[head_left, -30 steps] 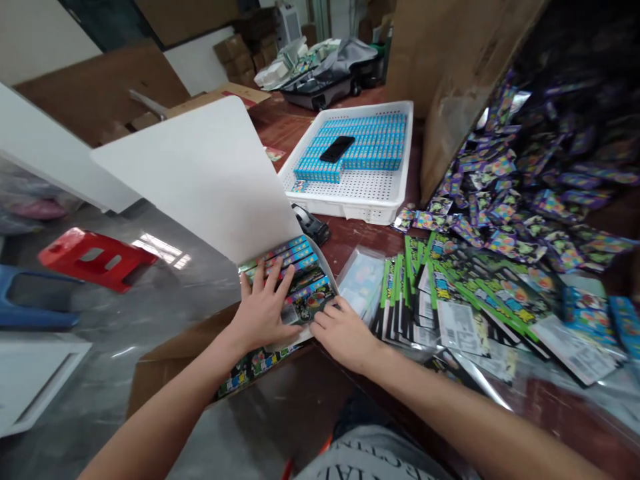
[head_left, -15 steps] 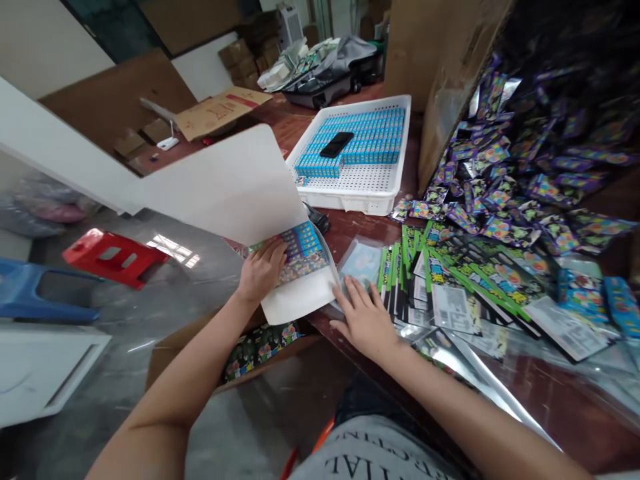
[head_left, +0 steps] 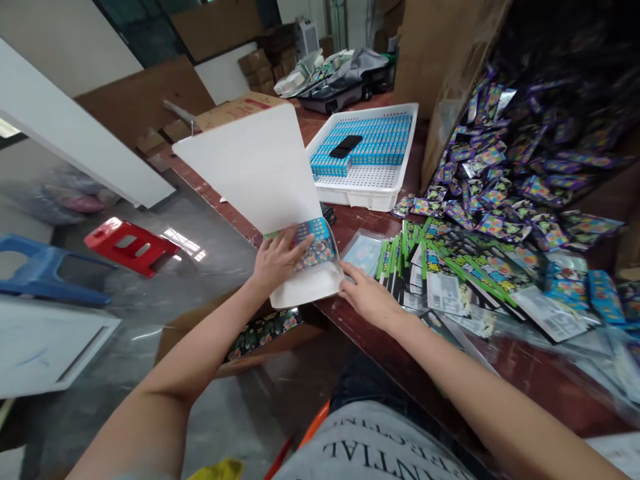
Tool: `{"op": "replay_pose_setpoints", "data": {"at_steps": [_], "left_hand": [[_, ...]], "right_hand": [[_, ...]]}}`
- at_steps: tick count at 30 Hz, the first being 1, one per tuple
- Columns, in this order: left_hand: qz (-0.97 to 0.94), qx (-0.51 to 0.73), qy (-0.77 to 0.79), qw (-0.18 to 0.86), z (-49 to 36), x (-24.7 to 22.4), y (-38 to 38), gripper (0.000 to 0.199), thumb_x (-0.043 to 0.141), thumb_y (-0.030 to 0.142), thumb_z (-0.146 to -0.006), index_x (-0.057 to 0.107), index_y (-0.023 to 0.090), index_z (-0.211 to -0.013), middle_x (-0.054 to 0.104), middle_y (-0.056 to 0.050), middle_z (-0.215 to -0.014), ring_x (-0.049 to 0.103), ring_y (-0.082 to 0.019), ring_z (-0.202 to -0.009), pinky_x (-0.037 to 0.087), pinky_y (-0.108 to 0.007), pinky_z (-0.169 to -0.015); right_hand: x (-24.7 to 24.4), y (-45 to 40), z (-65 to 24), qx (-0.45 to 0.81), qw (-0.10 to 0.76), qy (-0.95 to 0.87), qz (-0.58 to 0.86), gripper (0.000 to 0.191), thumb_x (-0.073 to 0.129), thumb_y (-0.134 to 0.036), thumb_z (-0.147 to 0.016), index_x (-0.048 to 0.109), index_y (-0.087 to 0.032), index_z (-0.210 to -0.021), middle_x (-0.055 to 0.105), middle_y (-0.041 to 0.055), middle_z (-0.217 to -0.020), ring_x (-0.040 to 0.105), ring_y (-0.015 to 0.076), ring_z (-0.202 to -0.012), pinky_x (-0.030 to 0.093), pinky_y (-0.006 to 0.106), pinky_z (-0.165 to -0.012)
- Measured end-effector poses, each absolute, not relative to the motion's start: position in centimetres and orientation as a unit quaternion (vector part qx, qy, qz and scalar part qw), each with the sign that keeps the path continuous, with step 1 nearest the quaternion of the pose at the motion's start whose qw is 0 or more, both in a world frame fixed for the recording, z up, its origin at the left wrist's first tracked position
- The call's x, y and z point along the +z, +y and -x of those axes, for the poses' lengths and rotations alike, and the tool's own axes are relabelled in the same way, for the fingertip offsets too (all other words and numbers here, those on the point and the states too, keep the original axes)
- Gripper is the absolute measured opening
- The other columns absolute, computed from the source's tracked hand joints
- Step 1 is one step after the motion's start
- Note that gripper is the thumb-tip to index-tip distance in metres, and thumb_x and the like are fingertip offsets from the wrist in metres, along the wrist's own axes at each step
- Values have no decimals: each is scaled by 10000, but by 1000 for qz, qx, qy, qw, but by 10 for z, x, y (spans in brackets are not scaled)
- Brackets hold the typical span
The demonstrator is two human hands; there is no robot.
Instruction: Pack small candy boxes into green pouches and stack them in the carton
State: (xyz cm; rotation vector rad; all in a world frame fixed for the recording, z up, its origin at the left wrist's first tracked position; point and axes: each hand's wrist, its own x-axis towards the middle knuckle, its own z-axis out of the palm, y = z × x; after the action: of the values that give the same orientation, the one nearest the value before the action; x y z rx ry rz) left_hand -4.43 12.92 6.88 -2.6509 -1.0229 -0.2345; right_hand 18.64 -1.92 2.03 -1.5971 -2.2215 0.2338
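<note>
A white cardboard box (head_left: 306, 287) lies at the table edge with its tall lid (head_left: 260, 173) standing up and leaning back. Inside sit rows of small blue printed packets (head_left: 320, 245). My left hand (head_left: 277, 259) rests on these packets, fingers stretched out and partly spread; it hides some of them. At the box's right front corner, my right hand (head_left: 367, 293) has its thumb and fingers closed on the edge. Just beyond that hand is a clear plastic sleeve (head_left: 364, 252), beside a fanned pile of green and black printed bags (head_left: 455, 267).
A white perforated tray (head_left: 373, 195) holds blue small boxes (head_left: 375, 137) and a black phone (head_left: 346, 146). Purple wrapped packets (head_left: 493, 193) spill from a large carton (head_left: 443, 73) at right. Below the table edge stands an open carton (head_left: 173, 337) with dark packets. A red stool (head_left: 131, 245) is on the floor.
My right hand has gone from lying flat with spread fingers beside the box to gripping its corner. My left hand has shifted slightly over the packets. The view has turned a little left.
</note>
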Motion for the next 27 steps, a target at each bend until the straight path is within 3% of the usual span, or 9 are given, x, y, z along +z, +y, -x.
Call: {"op": "replay_pose_setpoints", "data": {"at_steps": [3,5,7,11,15,17,20,24,27], "left_hand": [[922,-60,-357,139,36,62,117,542,401,316,-1034,333,393,-1566,339,-45,-1641,321,-352,-1501,246,-602,-1173],[917,-54,-372,136,33,60,113,536,389,319,-1035,347,365,-1567,348,-52,-1637,325,-350,-1499,240,-598,-1178],[913,-57,-380,138,30,63,112,525,388,336,-1033,376,348,-1558,361,-56,-1631,332,-342,-1497,229,-583,-1192],[913,-60,-374,148,25,71,110,545,420,337,-1014,397,287,-1555,343,-78,-1640,302,-327,-1512,163,-557,-1232],[912,-44,-382,140,23,71,109,569,407,300,-1003,366,278,-1570,348,-80,-1637,342,-337,-1484,180,-599,-1215],[906,-36,-401,130,22,69,112,580,398,293,-1001,342,293,-1578,352,-83,-1635,335,-344,-1484,227,-623,-1186],[891,-32,-435,126,18,66,118,593,388,282,-998,321,288,-1586,355,-104,-1631,322,-355,-1485,278,-638,-1149],[872,-43,-467,137,10,65,124,594,384,274,-990,339,245,-1581,331,-128,-1638,297,-385,-1491,190,-704,-1157],[876,-44,-460,138,4,62,124,623,401,253,-971,321,226,-1588,297,-127,-1653,309,-372,-1487,109,-691,-1190]], "right_hand": [[13,-23,-193,74,201,-770,600,510,563,-294,-985,477,-190,-1477,327,177,-1636,398,289,-1471,308,521,-1208],[11,-25,-194,53,182,-734,652,757,596,-445,-956,311,-110,-1571,280,238,-1638,349,331,-1493,274,549,-1210],[11,-27,-193,36,145,-715,682,853,582,-594,-920,368,-40,-1532,340,287,-1593,373,377,-1471,245,582,-1202],[20,-30,-190,23,112,-741,661,654,579,-583,-925,638,-34,-1275,587,299,-1389,544,389,-1318,222,568,-1195],[30,-27,-201,21,107,-791,602,187,573,-248,-962,728,-146,-979,762,140,-1027,688,247,-1022,313,430,-1150],[36,-25,-214,19,114,-803,584,169,551,-135,-940,717,-165,-920,767,101,-947,685,219,-971,411,368,-1049],[49,-25,-239,7,144,-786,601,161,544,-129,-942,700,-162,-960,768,118,-1004,676,241,-1006,497,330,-860],[74,-33,-276,-20,216,-705,675,272,394,-231,-1049,641,-186,-1155,704,122,-1285,688,234,-1081,532,324,-811],[86,-50,-296,12,356,-613,705,324,346,-344,-1078,623,-191,-1147,728,107,-1241,733,204,-969,561,307,-772]]}}
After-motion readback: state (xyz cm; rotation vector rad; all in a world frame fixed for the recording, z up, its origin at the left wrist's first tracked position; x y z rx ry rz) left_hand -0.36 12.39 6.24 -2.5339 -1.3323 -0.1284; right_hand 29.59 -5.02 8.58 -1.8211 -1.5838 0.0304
